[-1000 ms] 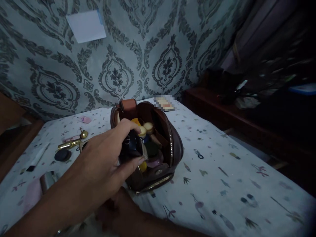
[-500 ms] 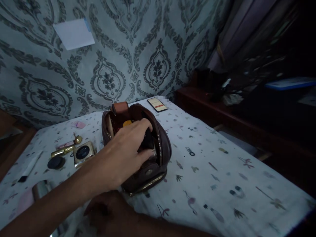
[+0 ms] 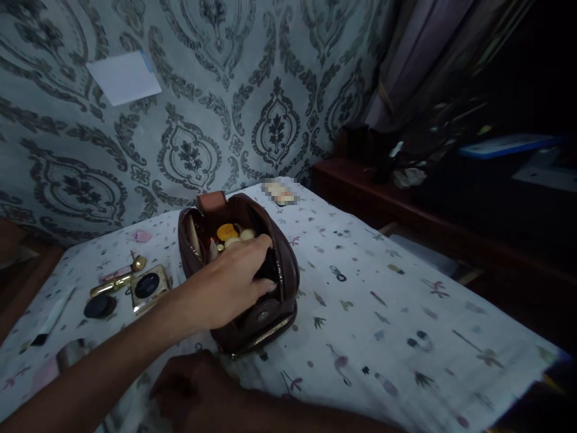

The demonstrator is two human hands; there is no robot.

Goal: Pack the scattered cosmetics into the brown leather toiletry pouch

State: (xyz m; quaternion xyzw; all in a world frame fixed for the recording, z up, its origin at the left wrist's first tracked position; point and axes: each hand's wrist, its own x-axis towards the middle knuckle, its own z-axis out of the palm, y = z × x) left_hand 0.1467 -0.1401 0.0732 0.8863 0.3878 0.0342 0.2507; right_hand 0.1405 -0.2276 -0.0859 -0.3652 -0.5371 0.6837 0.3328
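An open brown leather pouch [image 3: 274, 313] stands on the patterned white cloth [image 3: 383, 300], holding several small jars and caps, one yellow [image 3: 226, 231]. My left hand [image 3: 225, 285] reaches in from the lower left. Its fingers and thumb are inside the pouch's mouth, closed around a dark item [image 3: 269, 270] that is mostly hidden. My right hand [image 3: 192, 391] lies in shadow on the cloth just in front of the pouch, apart from it. Its fingers are too dark to make out.
Left of the pouch lie a gold compact [image 3: 148, 287], a black round lid [image 3: 99, 307], a gold tube [image 3: 112, 282], a white tube [image 3: 51, 313] and a silver item [image 3: 72, 355]. A phone [image 3: 280, 192] lies behind. A dark wooden shelf [image 3: 406, 210] borders the right.
My left hand carried the dark item from above the pouch's near edge down into its mouth. The view shifted, so the pouch now sits further left.
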